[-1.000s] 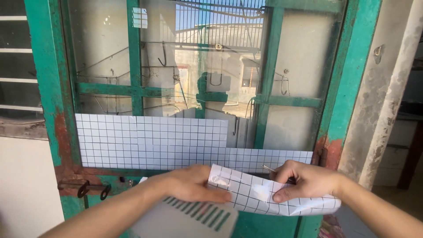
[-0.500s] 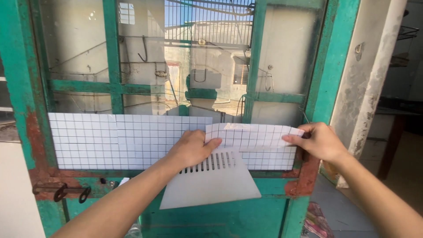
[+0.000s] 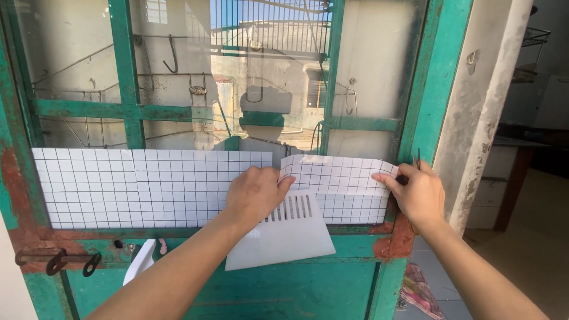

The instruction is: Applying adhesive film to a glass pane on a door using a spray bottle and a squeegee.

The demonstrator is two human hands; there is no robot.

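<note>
A white sheet with a black grid [image 3: 136,186] lies flat across the lower glass of a worn green door [image 3: 435,89]. Its right end [image 3: 341,173] curls away from the glass. My left hand [image 3: 255,194] presses a flat white plastic scraper [image 3: 284,234] against the sheet near its middle. My right hand [image 3: 418,192] pinches the sheet's curled right edge beside the door frame, and a thin dark tool sticks up from that hand.
A rusty latch [image 3: 56,261] hangs at the door's lower left. A strip of white backing paper [image 3: 139,261] dangles below the sheet. A grey wall [image 3: 492,106] stands right of the door, with a patterned cloth [image 3: 421,287] on the floor.
Both hands rose from below the sheet to the glass. The loose curled end was lifted and spread toward the right frame, and the scraper came up against the sheet.
</note>
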